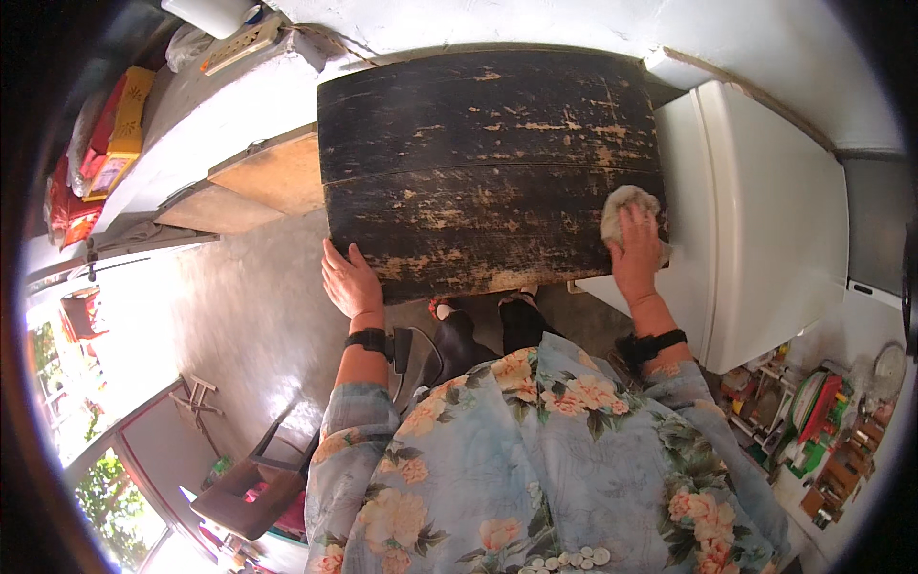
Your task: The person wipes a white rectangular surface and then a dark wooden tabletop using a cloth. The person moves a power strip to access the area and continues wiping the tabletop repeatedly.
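A dark wooden tabletop (459, 201) with worn, scratched paint and a seam across its middle lies before me. My right hand (636, 251) presses a pale, crumpled cloth (630, 204) onto the tabletop near its right edge, fingers spread over it. At the table's near left corner, my left hand (351, 280) rests against the edge with its fingers apart and holds nothing. The part of the cloth under my palm is hidden.
A white refrigerator (774, 222) stands close on the right. Beyond the table is a white wall (502, 21). Wooden boards (272, 172) lean at the left, and a wooden chair (251, 495) stands at the lower left. A shelf rack with several items is at the lower right.
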`<control>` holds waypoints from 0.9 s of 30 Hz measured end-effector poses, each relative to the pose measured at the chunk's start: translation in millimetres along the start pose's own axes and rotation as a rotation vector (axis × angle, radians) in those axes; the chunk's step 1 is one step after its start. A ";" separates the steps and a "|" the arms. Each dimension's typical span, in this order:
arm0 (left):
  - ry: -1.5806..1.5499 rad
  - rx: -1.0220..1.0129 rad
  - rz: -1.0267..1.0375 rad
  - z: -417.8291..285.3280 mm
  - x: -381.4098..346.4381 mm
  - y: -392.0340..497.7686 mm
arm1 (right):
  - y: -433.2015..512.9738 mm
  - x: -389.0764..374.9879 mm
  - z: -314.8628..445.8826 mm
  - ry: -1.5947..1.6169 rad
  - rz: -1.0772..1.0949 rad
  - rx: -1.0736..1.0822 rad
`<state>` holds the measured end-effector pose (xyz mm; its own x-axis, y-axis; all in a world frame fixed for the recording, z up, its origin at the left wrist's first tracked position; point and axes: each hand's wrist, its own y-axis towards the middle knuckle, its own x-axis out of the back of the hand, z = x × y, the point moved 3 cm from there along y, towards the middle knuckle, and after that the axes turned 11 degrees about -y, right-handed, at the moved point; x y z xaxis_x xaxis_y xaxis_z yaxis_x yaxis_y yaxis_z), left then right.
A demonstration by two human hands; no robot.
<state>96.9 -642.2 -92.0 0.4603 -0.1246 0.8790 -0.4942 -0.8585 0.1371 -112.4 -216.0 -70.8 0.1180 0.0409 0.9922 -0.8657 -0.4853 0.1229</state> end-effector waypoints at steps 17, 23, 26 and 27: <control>0.031 0.030 0.011 -0.9 1.1 1.1 | 98.5 3.5 308.1 0.369 -0.003 0.783; -0.017 0.020 0.000 -3.5 1.3 -0.1 | 143.5 -2.2 402.7 0.418 0.250 0.901; -0.022 -0.036 -0.021 -3.9 0.6 0.0 | 154.0 -2.4 398.5 0.465 0.273 0.929; -0.005 -0.034 -0.017 -3.0 -0.4 0.4 | 156.9 -1.0 390.3 0.448 0.196 0.895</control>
<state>94.3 -641.0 -91.0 0.4724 -0.1121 0.8742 -0.5107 -0.8432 0.1678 -58.5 -633.1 -61.0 -0.3387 0.1247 0.9326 -0.1473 -0.9860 0.0784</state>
